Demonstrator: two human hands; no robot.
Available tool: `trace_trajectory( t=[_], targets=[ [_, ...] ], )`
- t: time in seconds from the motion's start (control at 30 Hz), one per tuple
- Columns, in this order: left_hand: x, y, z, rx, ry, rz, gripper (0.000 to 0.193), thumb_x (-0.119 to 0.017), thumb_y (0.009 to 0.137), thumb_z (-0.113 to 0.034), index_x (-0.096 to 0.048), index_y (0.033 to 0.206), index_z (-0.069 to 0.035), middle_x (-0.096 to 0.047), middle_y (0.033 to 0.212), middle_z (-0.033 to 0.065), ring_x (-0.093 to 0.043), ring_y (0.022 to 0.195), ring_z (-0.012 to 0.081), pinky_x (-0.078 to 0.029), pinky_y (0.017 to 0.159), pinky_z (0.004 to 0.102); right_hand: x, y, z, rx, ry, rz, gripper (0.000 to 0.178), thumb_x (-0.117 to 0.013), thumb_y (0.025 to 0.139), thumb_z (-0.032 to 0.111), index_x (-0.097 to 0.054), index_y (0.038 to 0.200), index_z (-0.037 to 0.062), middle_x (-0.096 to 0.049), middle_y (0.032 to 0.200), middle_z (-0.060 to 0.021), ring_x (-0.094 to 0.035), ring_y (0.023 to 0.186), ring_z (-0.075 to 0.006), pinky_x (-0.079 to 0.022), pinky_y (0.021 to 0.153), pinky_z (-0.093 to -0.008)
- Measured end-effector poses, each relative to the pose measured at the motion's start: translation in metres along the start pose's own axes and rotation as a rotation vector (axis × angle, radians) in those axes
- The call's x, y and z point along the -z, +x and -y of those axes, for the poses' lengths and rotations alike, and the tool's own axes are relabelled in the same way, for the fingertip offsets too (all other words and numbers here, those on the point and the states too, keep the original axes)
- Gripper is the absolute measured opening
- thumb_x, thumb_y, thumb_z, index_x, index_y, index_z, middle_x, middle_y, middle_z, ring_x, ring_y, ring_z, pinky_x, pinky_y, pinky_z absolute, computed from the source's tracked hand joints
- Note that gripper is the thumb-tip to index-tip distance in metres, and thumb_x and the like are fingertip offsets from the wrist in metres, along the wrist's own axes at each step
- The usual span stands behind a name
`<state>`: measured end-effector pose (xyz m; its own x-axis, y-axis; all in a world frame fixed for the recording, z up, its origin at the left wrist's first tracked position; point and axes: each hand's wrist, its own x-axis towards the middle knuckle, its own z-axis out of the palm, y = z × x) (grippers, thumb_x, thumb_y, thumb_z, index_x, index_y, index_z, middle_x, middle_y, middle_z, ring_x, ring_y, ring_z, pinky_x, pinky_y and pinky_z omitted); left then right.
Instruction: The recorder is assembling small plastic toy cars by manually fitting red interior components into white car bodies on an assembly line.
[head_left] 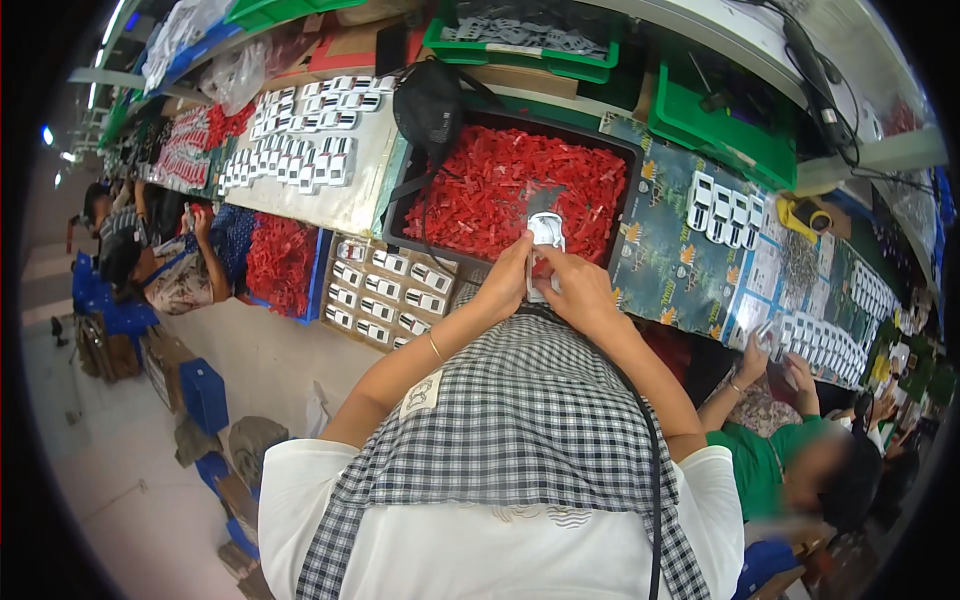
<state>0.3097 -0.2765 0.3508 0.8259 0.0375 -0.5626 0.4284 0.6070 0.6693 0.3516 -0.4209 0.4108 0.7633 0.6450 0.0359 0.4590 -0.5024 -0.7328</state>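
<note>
The fingers of the left hand (507,281) and right hand (584,290) meet on one white toy car body (546,229), grasping it between them. It lies right at the fingertips, its long axis running roughly away from the person's waist, with the far end reaching past the fingers. Left fingers press along its left flank, right ones its right; neither hand is clearly nearer. How the inner fingertips sit is partly hidden. Just beyond, a dark tray (634,172) holds a heap of red pieces (500,180). Near the left forearm stands a shallow carton (352,318) of toy cars; rightward, more white bodies (724,211) line the desk (668,205).
</note>
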Motion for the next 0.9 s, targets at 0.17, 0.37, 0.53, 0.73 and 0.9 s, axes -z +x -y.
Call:
trace_trajectory(
  t=[0.17,0.37,0.53,0.73,0.9],
  targets=[
    [-0.025,-0.007,-0.001,0.048,-0.024,0.058,0.041,-0.032,0.102,-0.034,-0.052,0.114,-0.001,-0.058,0.104,0.0061,-0.054,0.093,0.0149,-0.044,0.082,0.0309,0.016,-0.018,-0.014,0.054,-0.163,-0.127,0.035,-0.072,0.068,0.008,-0.064,0.103,0.0106,-0.056,0.087,-0.0051,-0.056,0.084,-0.0239,-0.048,0.065,-0.0358],
    [-0.033,-0.010,0.003,0.046,0.020,0.151,0.037,-0.036,0.101,-0.033,-0.054,0.110,-0.002,-0.059,0.101,0.0071,-0.056,0.092,0.0126,-0.048,0.081,0.0296,0.001,-0.026,-0.025,0.142,-0.290,-0.197,0.017,-0.072,0.067,0.005,-0.066,0.082,0.0067,-0.054,0.088,-0.0055,-0.053,0.083,-0.0244,-0.046,0.065,-0.0350],
    [-0.023,-0.005,0.021,-0.016,0.036,0.142,0.035,-0.035,0.102,-0.030,-0.053,0.112,-0.002,-0.058,0.100,0.0044,-0.054,0.092,0.0096,-0.046,0.079,0.0268,0.001,-0.026,-0.023,0.110,-0.235,-0.408,0.015,-0.073,0.067,0.005,-0.065,0.080,0.0060,-0.054,0.090,-0.0055,-0.053,0.083,-0.0242,-0.044,0.065,-0.0355],
    [-0.043,-0.020,0.008,-0.042,0.004,0.070,0.035,-0.037,0.101,-0.031,-0.054,0.112,-0.002,-0.057,0.098,0.0025,-0.054,0.089,0.0084,-0.046,0.079,0.0265,0.001,-0.026,-0.025,0.092,-0.164,-0.461,0.016,-0.074,0.068,0.006,-0.065,0.081,0.0067,-0.054,0.099,-0.0070,-0.051,0.085,-0.0248,-0.041,0.073,-0.0366],
    [-0.048,-0.023,0.006,-0.090,0.131,0.144,0.029,-0.045,0.099,-0.024,-0.057,0.109,-0.001,-0.060,0.098,0.0030,-0.056,0.087,0.0075,-0.047,0.074,0.0252,0.007,-0.030,-0.022,0.065,-0.115,-0.518,0.032,-0.076,0.067,0.007,-0.062,0.096,0.0065,-0.052,0.107,-0.0106,-0.050,0.088,-0.0261,-0.040,0.082,-0.0370]
  ],
)
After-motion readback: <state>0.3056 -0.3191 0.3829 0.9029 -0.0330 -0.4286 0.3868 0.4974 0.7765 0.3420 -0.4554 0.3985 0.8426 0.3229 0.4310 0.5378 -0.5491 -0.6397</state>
